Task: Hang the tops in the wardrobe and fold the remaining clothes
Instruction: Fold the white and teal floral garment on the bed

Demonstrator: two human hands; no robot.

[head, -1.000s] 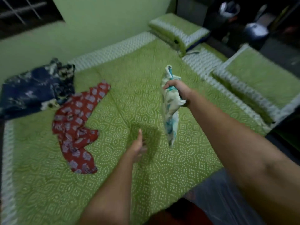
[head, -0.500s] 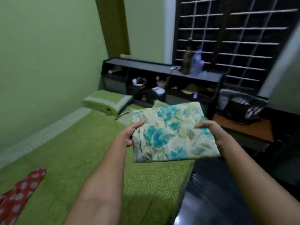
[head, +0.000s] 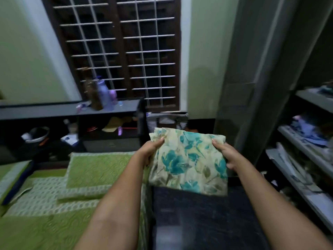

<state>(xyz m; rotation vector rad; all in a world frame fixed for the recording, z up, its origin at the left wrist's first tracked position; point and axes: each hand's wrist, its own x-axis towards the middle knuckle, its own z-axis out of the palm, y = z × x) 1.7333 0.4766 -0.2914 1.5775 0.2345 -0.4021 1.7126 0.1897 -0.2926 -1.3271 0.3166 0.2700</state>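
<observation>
The folded cream cloth with teal flower print (head: 187, 159) is a thin, matt woven fabric, soft at its edges where the left hand (head: 149, 150) and the right hand (head: 227, 154) grip it. The green bedspread (head: 54, 222) is a quilted cloth, matt, with a raised stitched pattern, and the green pillow (head: 100, 168) wears the same textured cover. The dark floor (head: 198, 222) looks smooth and glossy, with a faint sheen. The dark window frame (head: 126, 51) appears wooden, crossed by pale metal bars (head: 149, 50). The low black shelf unit (head: 72, 110) has a smooth, flat finish. The grey wardrobe shelves (head: 306, 147) look smooth and dull.
</observation>
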